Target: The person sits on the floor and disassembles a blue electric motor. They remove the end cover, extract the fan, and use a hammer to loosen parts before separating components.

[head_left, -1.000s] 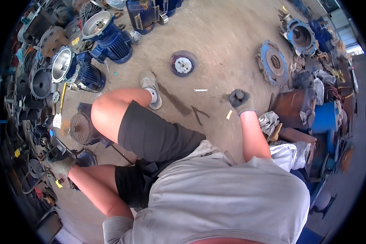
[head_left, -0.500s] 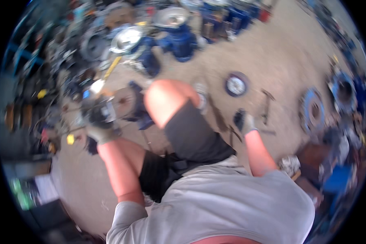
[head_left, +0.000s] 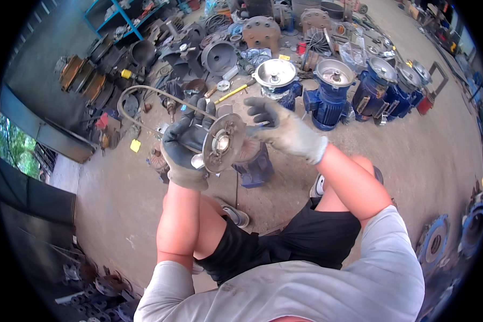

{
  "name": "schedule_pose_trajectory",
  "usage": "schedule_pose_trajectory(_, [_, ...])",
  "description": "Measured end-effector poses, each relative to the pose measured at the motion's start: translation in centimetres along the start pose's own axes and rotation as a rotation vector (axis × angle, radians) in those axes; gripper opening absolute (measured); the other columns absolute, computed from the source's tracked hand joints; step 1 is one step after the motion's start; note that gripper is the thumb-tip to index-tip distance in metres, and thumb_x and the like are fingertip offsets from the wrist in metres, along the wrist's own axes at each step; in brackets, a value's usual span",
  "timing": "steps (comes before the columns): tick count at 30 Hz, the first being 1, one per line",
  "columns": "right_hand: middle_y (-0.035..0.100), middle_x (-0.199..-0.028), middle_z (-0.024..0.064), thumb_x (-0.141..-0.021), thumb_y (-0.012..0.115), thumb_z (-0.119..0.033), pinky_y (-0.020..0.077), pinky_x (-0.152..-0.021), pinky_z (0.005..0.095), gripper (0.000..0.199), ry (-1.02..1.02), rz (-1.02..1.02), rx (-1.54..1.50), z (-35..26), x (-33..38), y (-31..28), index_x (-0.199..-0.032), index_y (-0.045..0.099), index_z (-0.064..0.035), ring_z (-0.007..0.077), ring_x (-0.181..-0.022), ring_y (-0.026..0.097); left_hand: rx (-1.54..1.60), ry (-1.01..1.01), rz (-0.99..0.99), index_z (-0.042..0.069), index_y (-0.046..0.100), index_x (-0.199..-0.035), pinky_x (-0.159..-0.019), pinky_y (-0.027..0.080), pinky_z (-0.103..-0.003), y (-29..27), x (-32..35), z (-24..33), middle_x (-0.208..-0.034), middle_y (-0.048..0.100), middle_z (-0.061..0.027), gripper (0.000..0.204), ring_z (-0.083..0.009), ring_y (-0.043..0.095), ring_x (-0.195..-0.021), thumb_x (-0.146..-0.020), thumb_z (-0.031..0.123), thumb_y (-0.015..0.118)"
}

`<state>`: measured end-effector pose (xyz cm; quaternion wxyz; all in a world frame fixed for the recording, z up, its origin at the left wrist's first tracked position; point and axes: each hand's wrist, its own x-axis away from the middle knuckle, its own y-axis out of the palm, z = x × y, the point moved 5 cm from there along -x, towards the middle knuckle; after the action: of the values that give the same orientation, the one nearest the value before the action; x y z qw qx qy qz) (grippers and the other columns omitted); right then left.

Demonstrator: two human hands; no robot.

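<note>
My left hand (head_left: 185, 155), in a grey-and-black work glove, grips a round metal flange plate (head_left: 225, 140) by its left side. The plate is tilted, with a raised ring and a bright centre. My right hand (head_left: 287, 129), gloved too, is raised at the plate's right edge with its fingers apart; whether the thumb touches the plate is unclear. A thin bent metal tube (head_left: 161, 91) loops out to the left behind my left hand; I cannot tell whether it joins the plate. Below the plate stands a dark blue motor (head_left: 255, 166), partly hidden by it.
Several blue motors (head_left: 328, 102) with silver flanges stand ahead and to the right. Cast parts, including a grey round housing (head_left: 220, 58), crowd the far left floor. A yellow-handled tool (head_left: 235, 91) lies among them. Blue-rimmed rings (head_left: 433, 241) lie at the right.
The view has swung to the right. My right hand has come up from low on the right to the plate, and my left hand now holds the plate up before me. Earlier frame is blurred.
</note>
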<state>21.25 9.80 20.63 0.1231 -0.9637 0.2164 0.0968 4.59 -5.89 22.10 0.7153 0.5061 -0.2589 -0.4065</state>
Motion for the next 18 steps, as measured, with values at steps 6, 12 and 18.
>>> schedule_pose_trajectory(6, [0.063,-0.141,0.0160,-0.098,0.077,-0.031,0.0537,-0.103,0.0388,0.070,0.190,-0.258,-0.338,7.8,0.1,6.3,-0.152,0.047,0.0021,0.0232,-0.121,0.064,-0.010,0.029,0.215,-0.007,0.050,-0.151,-0.118,0.047,-0.054,-10.4,0.0,-0.6,-0.147,0.060,-0.0251,0.057,-0.0406,0.059,-0.135,-0.098,0.014,0.045])
schedule_pose_trajectory(12, [0.067,-0.126,0.0083,-0.106,0.066,-0.019,0.0556,-0.094,0.0311,0.044,0.424,-0.028,-0.646,8.9,0.5,7.1,-0.143,0.055,0.0008,0.0143,-0.108,0.064,0.071,-0.116,0.133,-0.006,0.052,-0.147,-0.113,0.052,-0.055,-12.8,1.1,-1.9,-0.144,0.062,-0.0253,0.050,-0.0399,0.062,-0.131,-0.107,0.021,0.038])
schedule_pose_trajectory(18, [0.070,-0.122,0.0055,-0.106,0.066,-0.015,0.0540,-0.097,0.0300,0.036,0.486,-0.066,-0.673,8.3,0.8,6.8,-0.137,0.061,0.0022,0.0125,-0.109,0.065,-0.538,-0.010,0.205,-0.010,0.065,-0.131,-0.098,0.064,-0.051,-13.1,2.5,-2.3,-0.127,0.071,-0.0252,0.037,-0.0350,0.073,-0.112,-0.099,0.000,0.049])
